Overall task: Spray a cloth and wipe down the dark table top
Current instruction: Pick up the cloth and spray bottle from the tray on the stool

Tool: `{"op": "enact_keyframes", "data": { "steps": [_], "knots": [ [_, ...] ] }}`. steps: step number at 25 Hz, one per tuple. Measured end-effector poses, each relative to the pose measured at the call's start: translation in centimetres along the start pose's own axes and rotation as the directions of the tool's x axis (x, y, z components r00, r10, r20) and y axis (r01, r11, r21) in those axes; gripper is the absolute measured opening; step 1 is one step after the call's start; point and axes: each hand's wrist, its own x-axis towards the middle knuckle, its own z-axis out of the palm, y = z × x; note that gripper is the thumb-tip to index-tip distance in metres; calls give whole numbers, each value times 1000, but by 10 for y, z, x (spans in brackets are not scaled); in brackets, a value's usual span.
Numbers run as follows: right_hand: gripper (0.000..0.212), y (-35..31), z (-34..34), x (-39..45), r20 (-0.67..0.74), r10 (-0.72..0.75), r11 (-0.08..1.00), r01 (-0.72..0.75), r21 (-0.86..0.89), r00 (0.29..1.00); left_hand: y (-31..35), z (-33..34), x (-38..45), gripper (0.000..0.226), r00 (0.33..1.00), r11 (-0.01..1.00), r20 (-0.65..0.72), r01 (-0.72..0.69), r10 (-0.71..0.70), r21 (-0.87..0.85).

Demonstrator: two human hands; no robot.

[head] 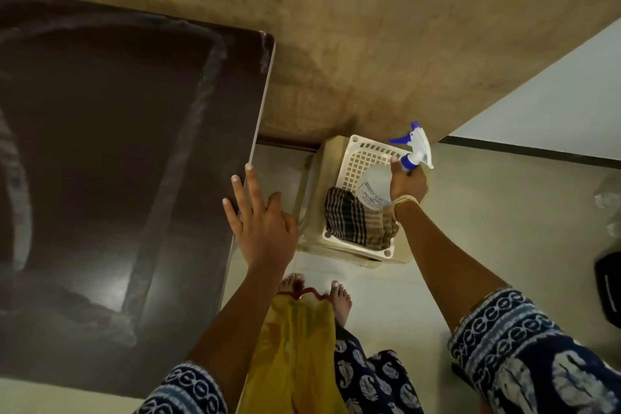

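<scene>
The dark table top (100, 144) fills the left side, streaked with pale wipe marks. My left hand (258, 222) hovers open at its right edge, fingers spread, holding nothing. To the right, a cream plastic basket (356, 151) sits on a low stool. A brown checked cloth (356, 218) lies folded in the basket's near end. My right hand (408, 183) is closed around the neck of a clear spray bottle (371, 190) with a blue and white trigger head (415, 144). The bottle lies in or just over the basket.
A stained tan wall (369, 27) runs behind the table and basket. Pale floor tiles (504, 228) spread to the right, with my bare feet (341, 299) below the stool. A black object (610, 289) sits at the right edge.
</scene>
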Motion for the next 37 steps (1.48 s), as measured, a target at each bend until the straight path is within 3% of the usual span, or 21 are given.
{"op": "enact_keyframes", "data": {
  "steps": [3,7,10,12,14,16,19,21,25,26,29,31,35,37],
  "knots": [
    [38,-7,-30,-11,48,0,991,-7,133,999,1,-7,-1,26,999,1000,36,-17,17,-2],
    [13,-21,-60,-26,270,-40,949,-48,311,962,6,-15,-1,29,997,1000,72,-13,12,19],
    [29,-22,-76,-37,508,0,842,-275,465,861,12,-23,0,32,994,998,113,-15,9,58],
    [22,-20,-89,-44,605,-10,769,-381,513,796,18,-28,-2,31,991,996,129,-46,35,79],
    [19,-16,-101,-46,619,-54,755,-373,539,784,25,-30,-5,26,975,986,183,-140,122,88],
    [26,-10,-109,-46,596,-93,778,-316,543,797,37,-30,-7,27,925,974,327,-219,191,51],
    [38,5,-117,-37,493,-55,822,-242,516,868,54,-11,-5,38,725,979,661,-188,196,-84],
    [49,20,-118,-24,447,-29,817,-236,526,894,61,15,-3,39,635,988,757,-73,152,-138],
    [54,44,-117,-1,410,8,810,-246,533,912,70,57,10,8,616,930,788,278,19,-240],
    [55,49,-114,6,399,4,810,-237,536,917,73,66,15,10,616,907,787,347,-27,-240],
    [57,61,-108,25,370,17,812,-228,537,929,87,86,26,46,607,810,783,522,-133,-267],
    [55,69,-104,36,358,32,812,-233,536,933,97,101,27,55,596,766,787,578,-162,-281],
    [46,76,-101,52,341,28,822,-216,527,940,103,125,27,52,721,851,663,465,-203,-245],
    [52,80,-102,61,336,35,820,-220,528,941,106,132,30,60,718,822,649,511,-249,-250]
  ]
}}
